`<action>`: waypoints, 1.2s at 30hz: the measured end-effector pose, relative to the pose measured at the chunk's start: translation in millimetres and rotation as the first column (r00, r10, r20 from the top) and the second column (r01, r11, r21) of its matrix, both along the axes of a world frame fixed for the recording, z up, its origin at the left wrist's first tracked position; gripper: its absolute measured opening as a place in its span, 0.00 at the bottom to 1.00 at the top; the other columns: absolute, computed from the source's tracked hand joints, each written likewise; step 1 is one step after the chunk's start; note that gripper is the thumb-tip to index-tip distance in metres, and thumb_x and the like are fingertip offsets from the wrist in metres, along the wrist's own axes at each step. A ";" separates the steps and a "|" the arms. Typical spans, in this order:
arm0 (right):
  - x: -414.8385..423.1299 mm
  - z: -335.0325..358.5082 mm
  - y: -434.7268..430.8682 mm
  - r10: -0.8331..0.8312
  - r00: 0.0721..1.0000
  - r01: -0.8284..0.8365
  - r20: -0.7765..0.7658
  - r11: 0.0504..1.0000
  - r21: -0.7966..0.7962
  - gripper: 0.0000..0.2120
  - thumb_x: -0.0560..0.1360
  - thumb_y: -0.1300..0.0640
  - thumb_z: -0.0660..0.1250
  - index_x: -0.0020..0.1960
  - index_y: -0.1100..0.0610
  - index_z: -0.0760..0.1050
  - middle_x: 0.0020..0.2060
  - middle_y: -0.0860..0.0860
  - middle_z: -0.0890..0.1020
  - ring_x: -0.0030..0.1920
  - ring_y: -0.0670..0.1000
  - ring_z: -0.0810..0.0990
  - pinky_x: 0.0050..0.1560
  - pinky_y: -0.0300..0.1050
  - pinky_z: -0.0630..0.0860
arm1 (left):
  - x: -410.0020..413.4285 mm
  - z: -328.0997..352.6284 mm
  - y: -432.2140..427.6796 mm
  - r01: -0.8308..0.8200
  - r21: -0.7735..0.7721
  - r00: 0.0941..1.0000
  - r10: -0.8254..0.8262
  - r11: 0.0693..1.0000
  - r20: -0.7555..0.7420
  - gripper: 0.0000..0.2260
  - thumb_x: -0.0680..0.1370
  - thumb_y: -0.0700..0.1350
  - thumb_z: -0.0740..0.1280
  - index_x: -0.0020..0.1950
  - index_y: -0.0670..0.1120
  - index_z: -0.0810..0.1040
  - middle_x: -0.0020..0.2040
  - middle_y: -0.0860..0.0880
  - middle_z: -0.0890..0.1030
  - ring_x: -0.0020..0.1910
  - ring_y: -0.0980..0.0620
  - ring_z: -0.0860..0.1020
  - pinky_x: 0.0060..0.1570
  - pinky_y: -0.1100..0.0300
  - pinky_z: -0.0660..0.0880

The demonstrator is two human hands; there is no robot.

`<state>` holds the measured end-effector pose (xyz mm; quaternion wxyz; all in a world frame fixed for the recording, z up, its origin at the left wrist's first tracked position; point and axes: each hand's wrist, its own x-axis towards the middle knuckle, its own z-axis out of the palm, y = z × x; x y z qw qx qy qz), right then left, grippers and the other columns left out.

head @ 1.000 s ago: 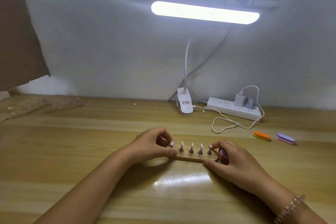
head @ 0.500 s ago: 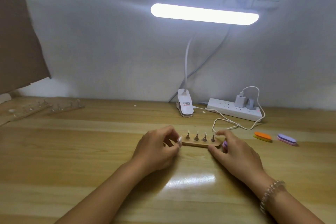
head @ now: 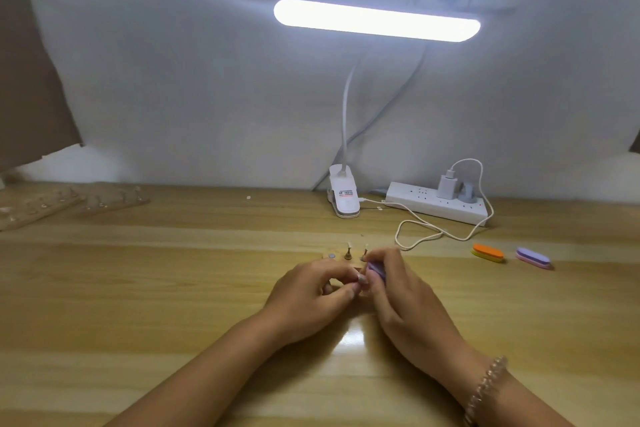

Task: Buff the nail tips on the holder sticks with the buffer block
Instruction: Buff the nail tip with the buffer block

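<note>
Pinching one holder stick [head: 361, 279] between the curled thumb and fingertips of the left hand [head: 311, 291], with the nail tip pointing right. Gripping a purple buffer block [head: 376, 270] in the right hand [head: 408, 302], fingers curled round it, block right at the tip; actual contact too blurred to tell. Both hands close together near the middle of the tabletop [head: 138, 288], covering the right part of a wooden rack [head: 339, 258]. Standing upright in the visible part of that rack: two sticks [head: 347, 251], beside one round socket [head: 332, 256] at its left end. Lying toward the right edge, just apart: an orange buffer [head: 488, 252] and a purple-and-pink buffer [head: 532, 257]. Along the far edge: one clip lamp [head: 343, 199] and one power strip [head: 436, 206] with two plugs. One beaded bracelet [head: 485, 388] on the right wrist.
</note>
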<state>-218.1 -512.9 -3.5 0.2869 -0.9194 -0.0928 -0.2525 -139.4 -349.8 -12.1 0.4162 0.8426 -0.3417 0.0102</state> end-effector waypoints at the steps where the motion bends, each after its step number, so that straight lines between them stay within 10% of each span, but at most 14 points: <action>1: 1.2 -0.5 0.7 0.018 1.000 -0.019 -0.009 1.000 -0.012 0.07 0.82 0.53 0.57 0.60 0.50 0.67 0.50 0.44 0.75 0.49 0.47 0.76 0.50 0.47 0.73 | 0.4 -0.1 0.3 -0.004 -0.004 1.000 0.004 1.000 0.001 0.09 0.73 0.57 0.64 0.50 0.61 0.81 0.44 0.64 0.80 0.32 0.60 0.72 0.42 0.55 0.74; 8: -0.4 -4.3 -3.5 0.144 0.979 -0.151 -0.144 0.988 -0.039 0.26 0.83 0.54 0.55 0.77 0.47 0.48 0.64 0.25 0.56 0.62 0.18 0.49 0.60 0.16 0.47 | 4.9 2.6 3.9 -0.013 -0.057 1.000 0.013 0.998 0.001 0.07 0.81 0.46 0.67 0.49 0.57 0.82 0.39 0.65 0.78 0.29 0.62 0.70 0.36 0.64 0.64; 15: -1.1 -3.0 -4.5 0.078 0.997 -0.077 0.016 0.996 -0.049 0.19 0.77 0.52 0.68 0.67 0.52 0.71 0.57 0.43 0.74 0.51 0.40 0.75 0.54 0.43 0.76 | 6.5 2.3 7.0 0.012 -0.021 0.999 -0.012 1.000 -0.029 0.07 0.80 0.45 0.67 0.51 0.55 0.84 0.44 0.61 0.80 0.35 0.61 0.72 0.39 0.63 0.67; 36: 3.2 -1.0 -6.3 -0.025 0.996 0.030 0.091 0.998 -0.055 0.18 0.72 0.47 0.73 0.59 0.50 0.79 0.49 0.45 0.75 0.50 0.45 0.74 0.48 0.43 0.74 | 7.1 2.8 7.3 0.025 0.061 0.999 -0.023 0.998 -0.037 0.08 0.79 0.49 0.66 0.54 0.57 0.84 0.48 0.60 0.82 0.46 0.56 0.78 0.42 0.60 0.69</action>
